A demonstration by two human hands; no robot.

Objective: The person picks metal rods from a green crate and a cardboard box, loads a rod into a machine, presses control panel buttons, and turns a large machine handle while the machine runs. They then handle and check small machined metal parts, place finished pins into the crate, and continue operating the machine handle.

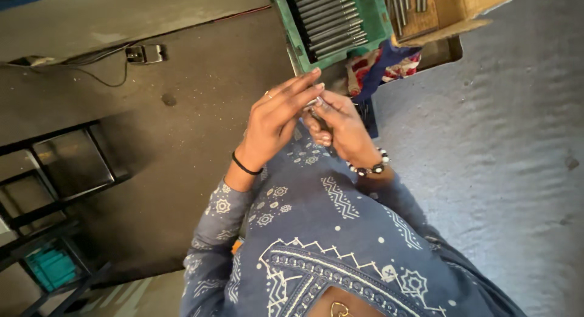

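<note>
Holding a small slender metal piece (pixel 314 110) between both hands, I note the left hand (pixel 277 119) with fingers extended over it, the right hand (pixel 339 125) pinching it. A slip could drop it beside the green tray of metal rods (pixel 331 22).

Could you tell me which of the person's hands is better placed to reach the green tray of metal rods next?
Probably the left. The left hand has its fingers stretched out, with the tips just below the green tray. The right hand sits lower, curled around a small metal piece.
</note>
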